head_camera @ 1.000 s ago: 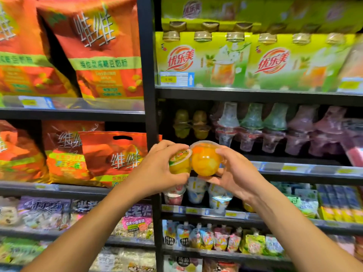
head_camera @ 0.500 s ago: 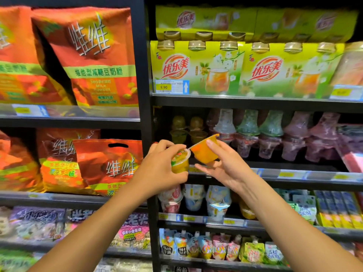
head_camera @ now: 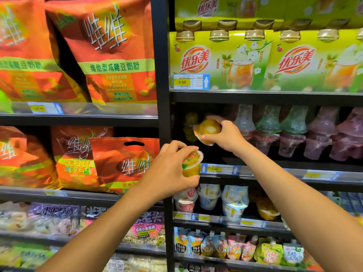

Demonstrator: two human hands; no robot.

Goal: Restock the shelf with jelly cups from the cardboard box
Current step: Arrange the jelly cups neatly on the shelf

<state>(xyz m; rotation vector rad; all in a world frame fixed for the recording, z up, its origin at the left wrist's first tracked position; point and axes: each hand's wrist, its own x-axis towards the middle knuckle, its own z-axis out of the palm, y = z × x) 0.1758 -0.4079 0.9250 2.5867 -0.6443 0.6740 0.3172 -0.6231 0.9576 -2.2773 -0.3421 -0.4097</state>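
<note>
My right hand (head_camera: 225,137) grips an orange jelly cup (head_camera: 208,130), turned bottom-up, inside the middle shelf bay beside the yellow jelly cups (head_camera: 190,125) stacked at its dark left end. My left hand (head_camera: 170,169) holds a second jelly cup (head_camera: 191,163) upright, printed lid on top, in front of the shelf's front rail (head_camera: 255,171). The cardboard box is out of view.
Cone-shaped jelly drinks (head_camera: 294,132) fill the bay to the right of my right hand. A black upright post (head_camera: 160,75) splits the shelving; orange soy-milk-powder bags (head_camera: 121,163) hang left of it. Green drink multipacks (head_camera: 220,59) sit above, more cups (head_camera: 208,195) below.
My right hand has carried its cup up and forward into the shelf bay and tipped it over. My left hand has stayed low with its cup. The view has shifted closer.
</note>
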